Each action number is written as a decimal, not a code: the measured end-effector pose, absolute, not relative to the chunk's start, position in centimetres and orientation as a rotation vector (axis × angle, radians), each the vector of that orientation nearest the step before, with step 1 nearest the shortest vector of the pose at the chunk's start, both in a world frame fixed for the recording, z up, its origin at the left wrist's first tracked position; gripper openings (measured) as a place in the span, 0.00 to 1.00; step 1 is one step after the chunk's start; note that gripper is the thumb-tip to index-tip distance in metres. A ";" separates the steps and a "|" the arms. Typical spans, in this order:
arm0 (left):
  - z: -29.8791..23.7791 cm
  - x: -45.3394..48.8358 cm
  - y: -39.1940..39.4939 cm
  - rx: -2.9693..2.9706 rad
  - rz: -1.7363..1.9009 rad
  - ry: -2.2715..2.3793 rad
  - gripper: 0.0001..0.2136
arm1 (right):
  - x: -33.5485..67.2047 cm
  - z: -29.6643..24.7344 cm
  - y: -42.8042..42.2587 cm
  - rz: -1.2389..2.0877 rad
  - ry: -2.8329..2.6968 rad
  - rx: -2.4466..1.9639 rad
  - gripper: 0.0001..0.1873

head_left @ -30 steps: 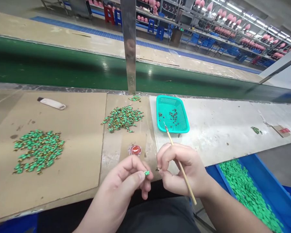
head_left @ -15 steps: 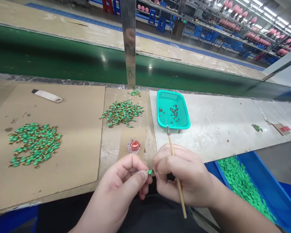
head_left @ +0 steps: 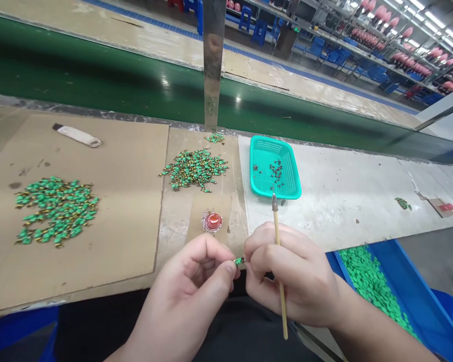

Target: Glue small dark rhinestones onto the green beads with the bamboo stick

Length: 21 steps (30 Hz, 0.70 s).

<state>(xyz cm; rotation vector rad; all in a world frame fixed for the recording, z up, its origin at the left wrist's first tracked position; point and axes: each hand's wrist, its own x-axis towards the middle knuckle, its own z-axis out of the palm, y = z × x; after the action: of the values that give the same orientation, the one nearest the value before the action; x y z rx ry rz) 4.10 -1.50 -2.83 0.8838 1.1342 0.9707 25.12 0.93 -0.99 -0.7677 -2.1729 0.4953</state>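
Note:
Between the thumb and forefinger of my left hand (head_left: 196,286) is a tiny green and gold piece (head_left: 239,261). My right hand (head_left: 294,271) is closed around a thin wooden-handled brush (head_left: 280,281), its tip pointing up and away from me. The right fingertips meet the far end of the small piece; whether they grip it too is hidden. Just beyond my hands, a red blob of paint or glue (head_left: 213,221) sits on the cardboard. A pile of similar green and gold pieces (head_left: 197,169) lies behind it.
A larger pile of the pieces (head_left: 58,210) covers the left cardboard, below a white-handled tool (head_left: 77,135). The turquoise basket (head_left: 253,186) holds small dark bits. At lower right, a blue bin (head_left: 411,281) contains green discs. A metal post (head_left: 213,70) rises at the back.
The view has shifted slightly, so the table things appear a little higher and further right. Both hands keep their grip, and the brush stands somewhat more upright.

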 end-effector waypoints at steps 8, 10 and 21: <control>-2.9 4.2 -1.6 0.894 0.980 1.154 0.09 | 24.8 -0.5 0.8 0.441 -2.241 -0.773 0.16; -2.8 4.1 -1.6 0.912 0.997 1.158 0.09 | 24.7 -0.3 0.8 0.449 -2.252 -0.765 0.16; -3.8 4.0 -2.4 1.046 1.070 1.141 0.08 | 24.2 0.1 0.1 0.281 -2.383 -0.875 0.21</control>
<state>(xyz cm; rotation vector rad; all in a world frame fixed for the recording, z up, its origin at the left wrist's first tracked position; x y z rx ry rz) 4.01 -2.39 -3.80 1.0459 1.1414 1.0702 24.19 0.14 0.12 -0.8754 -2.3829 0.2812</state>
